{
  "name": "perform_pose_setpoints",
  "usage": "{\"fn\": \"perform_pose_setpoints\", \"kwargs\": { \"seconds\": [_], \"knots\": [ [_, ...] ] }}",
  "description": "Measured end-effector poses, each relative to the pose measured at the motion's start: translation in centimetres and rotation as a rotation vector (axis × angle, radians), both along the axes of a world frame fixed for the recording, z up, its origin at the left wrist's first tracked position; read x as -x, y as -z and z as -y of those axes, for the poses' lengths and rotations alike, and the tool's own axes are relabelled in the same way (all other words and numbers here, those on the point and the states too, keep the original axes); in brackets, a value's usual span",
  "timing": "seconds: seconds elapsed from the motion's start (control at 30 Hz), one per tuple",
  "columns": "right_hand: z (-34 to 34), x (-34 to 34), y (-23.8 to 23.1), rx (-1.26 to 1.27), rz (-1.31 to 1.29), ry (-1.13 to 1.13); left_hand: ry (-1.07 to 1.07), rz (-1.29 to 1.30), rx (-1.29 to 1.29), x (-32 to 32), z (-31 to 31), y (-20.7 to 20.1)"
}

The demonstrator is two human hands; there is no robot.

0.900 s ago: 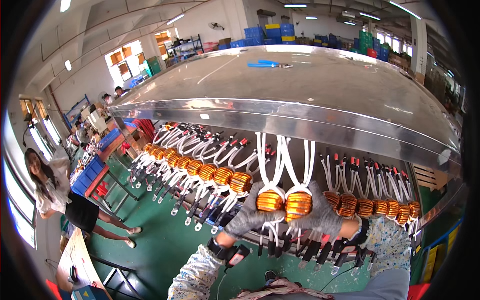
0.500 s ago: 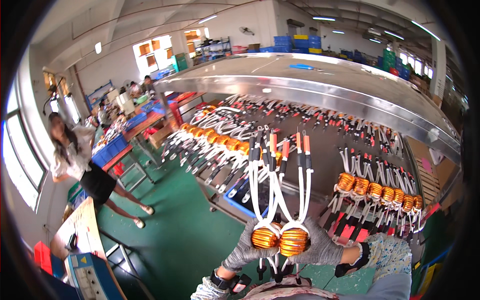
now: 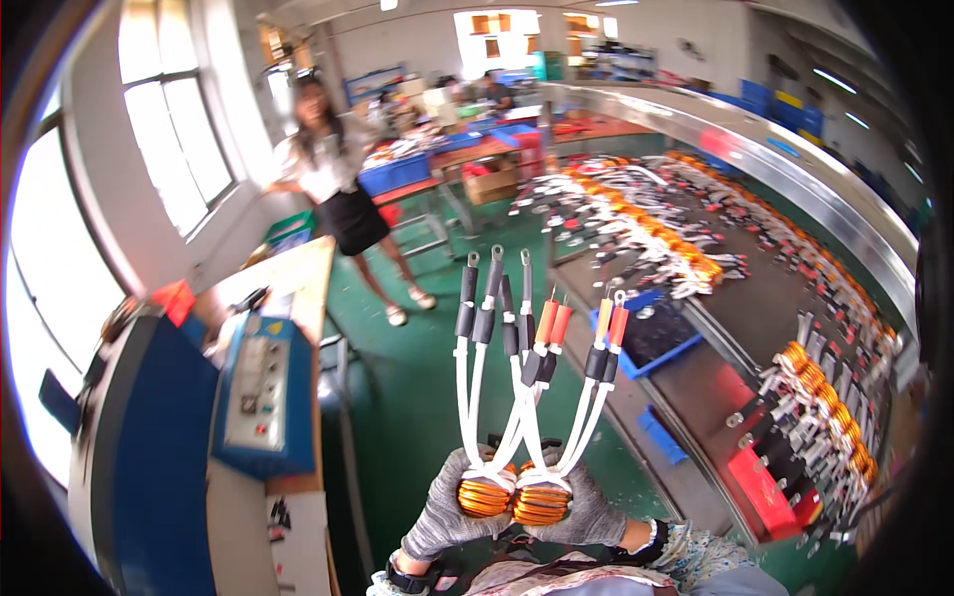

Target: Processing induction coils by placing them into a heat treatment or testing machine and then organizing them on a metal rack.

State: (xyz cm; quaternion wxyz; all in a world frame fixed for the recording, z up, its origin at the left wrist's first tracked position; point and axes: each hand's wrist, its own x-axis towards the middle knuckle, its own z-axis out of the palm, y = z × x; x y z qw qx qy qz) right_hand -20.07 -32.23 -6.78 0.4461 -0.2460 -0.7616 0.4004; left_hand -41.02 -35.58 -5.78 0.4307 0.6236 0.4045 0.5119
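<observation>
At 6 o'clock we hold two copper-wound coils side by side, touching. Our grey-gloved left hand [image 3: 442,512] is closed around the left coil [image 3: 485,499]; our right hand [image 3: 591,514] grips the right coil [image 3: 543,505]. White leads [image 3: 463,402] point toward 12 o'clock, with black and orange-red sleeves near their ends. At 8 o'clock: blue machine [image 3: 266,397], on a wooden worktop [image 3: 316,283]. At 4 o'clock: further coils [image 3: 823,395] in a row on a dark shelf [image 3: 740,298].

Glaring daylight from left-hand windows [image 3: 157,124], background blur, dark rim
</observation>
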Motion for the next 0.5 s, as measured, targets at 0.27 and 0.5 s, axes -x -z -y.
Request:
{"fn": "perform_pose_setpoints", "kwargs": {
  "seconds": [0.27, 0.5],
  "knots": [
    [8.4, 6.5, 3.0, 0.042, -0.098, -0.567, -0.566, -0.103, 0.098, 1.4, 18.5, -1.7],
    [18.9, 12.2, 1.1, 0.023, -0.101, -0.866, -0.938, -0.161, 0.096, 2.0, 33.4, -1.1]
  ]
}}
